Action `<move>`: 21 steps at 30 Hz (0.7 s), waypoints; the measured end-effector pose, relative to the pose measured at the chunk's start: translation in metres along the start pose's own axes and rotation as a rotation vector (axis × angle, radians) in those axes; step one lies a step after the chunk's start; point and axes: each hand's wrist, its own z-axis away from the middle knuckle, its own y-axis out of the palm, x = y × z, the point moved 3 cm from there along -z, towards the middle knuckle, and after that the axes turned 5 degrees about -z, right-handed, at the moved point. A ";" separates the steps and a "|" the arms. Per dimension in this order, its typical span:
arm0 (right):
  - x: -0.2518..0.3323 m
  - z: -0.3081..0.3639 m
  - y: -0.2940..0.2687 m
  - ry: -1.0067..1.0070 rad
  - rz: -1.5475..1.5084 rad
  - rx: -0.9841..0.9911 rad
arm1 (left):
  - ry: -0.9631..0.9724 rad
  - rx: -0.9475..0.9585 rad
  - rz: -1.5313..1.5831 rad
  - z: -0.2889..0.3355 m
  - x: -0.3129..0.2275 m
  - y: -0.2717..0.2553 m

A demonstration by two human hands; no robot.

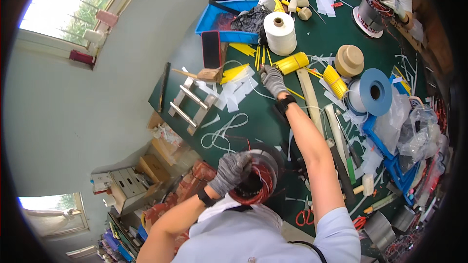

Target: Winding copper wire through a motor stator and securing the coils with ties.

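A motor stator (pixel 263 175), a dark ring with red windings inside, rests at the table's near edge against my body. My left hand (pixel 231 171), in a grey glove, is closed over its left rim. My right hand (pixel 274 81), also gloved in grey, reaches far across the table with its fingers drawn together. Its fingertips are beside a bundle of yellow strips (pixel 292 62) and just below several loose yellow strips (pixel 263 55). What those fingers pinch, if anything, is too small to make out. A white cord (pixel 222 134) lies looped left of the stator.
Behind my right hand stand a white thread spool (pixel 280 34) and a blue tray (pixel 229 6). A phone (pixel 211 49) leans at left, near a metal frame (pixel 189 104). Right are a blue reel (pixel 374 91) and a mallet (pixel 365 185). A co-worker handles another stator (pixel 371 14).
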 end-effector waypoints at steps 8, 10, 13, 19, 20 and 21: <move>0.064 0.085 -0.081 0.174 0.122 0.168 | 0.064 -0.153 -0.007 0.004 0.004 0.006; 0.072 0.082 -0.079 0.148 0.185 -0.004 | 0.038 -0.132 0.092 0.008 0.004 -0.001; 0.054 0.063 -0.048 0.379 -0.216 -0.006 | -0.219 -0.260 0.422 0.026 0.025 -0.007; 0.077 0.063 -0.030 0.102 0.668 0.376 | -0.522 -0.553 0.845 0.069 0.110 -0.128; 0.058 0.071 -0.046 0.041 0.562 0.299 | -0.513 -0.496 0.778 0.071 0.107 -0.160; 0.058 0.080 -0.063 -0.106 0.537 0.122 | -0.583 -0.432 0.941 0.074 0.101 -0.183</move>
